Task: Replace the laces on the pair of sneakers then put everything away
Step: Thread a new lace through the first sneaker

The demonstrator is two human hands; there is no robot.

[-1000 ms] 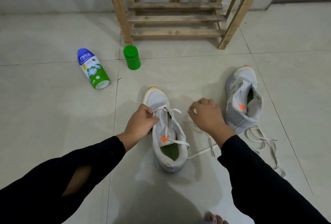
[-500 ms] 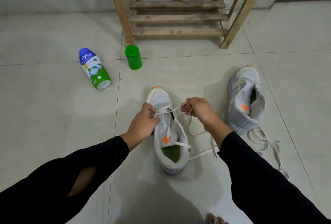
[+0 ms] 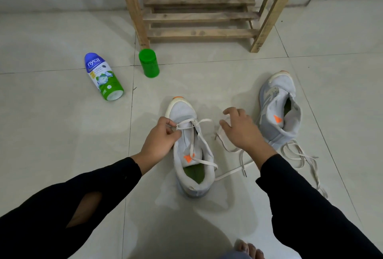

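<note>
Near sneaker [image 3: 192,155] sat upright on the floor [image 3: 62,134], dead centre, toe at 12 o'clock. Left hand [image 3: 159,136] was at its 9 o'clock side, fingers [image 3: 165,121] curled and pinching the lace [image 3: 194,122] at the front eyelets. The lace crossed the tongue, ran over the collar and trailed onto the floor at 4 o'clock.

Right hand [image 3: 240,128] was between the two shoes, fingers [image 3: 230,111] spread and relaxed, gripping nothing. It was over a slack bit of lace; contact couldn't be told.

Second sneaker [image 3: 277,113] was at 2 o'clock of the first, apart from it, leaning on its side, unlaced. A loose lace [image 3: 300,159] lay tangled on the floor at its heel.

Bottle [image 3: 103,76] lay on its side at 10 o'clock, with a green container [image 3: 148,63] upright near it. Wooden rack [image 3: 199,18] stood at 12 o'clock against the wall. Bare toes [image 3: 248,250] showed at 6 o'clock.
</note>
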